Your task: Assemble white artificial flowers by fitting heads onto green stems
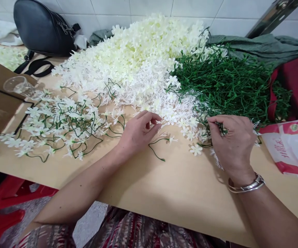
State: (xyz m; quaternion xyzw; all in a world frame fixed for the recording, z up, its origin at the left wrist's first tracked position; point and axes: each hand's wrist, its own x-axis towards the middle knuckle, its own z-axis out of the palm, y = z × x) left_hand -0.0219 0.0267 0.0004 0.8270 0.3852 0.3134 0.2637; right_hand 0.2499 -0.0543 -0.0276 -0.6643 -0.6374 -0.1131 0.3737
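Observation:
My left hand (pixel 140 132) is over the middle of the table, fingers curled and thumb close to the index fingertip. Anything in that pinch is too small to make out. Just below it lies a forked green stem (pixel 155 142) with a small white flower (pixel 173 139) at one tip. My right hand (pixel 233 141), with a silver bracelet on its wrist, is closed in a pinch at the near edge of a heap of green plastic stems (pixel 224 86). What its fingertips hold is hidden. White artificial flowers (pixel 196 149) lie beside it.
Behind my hands rises a big pile of cream-white petals (pixel 149 48). Flowered stems (pixel 68 120) lie to the left, near a clear plastic cup (pixel 19 85) and cardboard box (pixel 1 100). A black bag (pixel 44 29) stands behind; a red-and-white packet (pixel 291 148) lies right.

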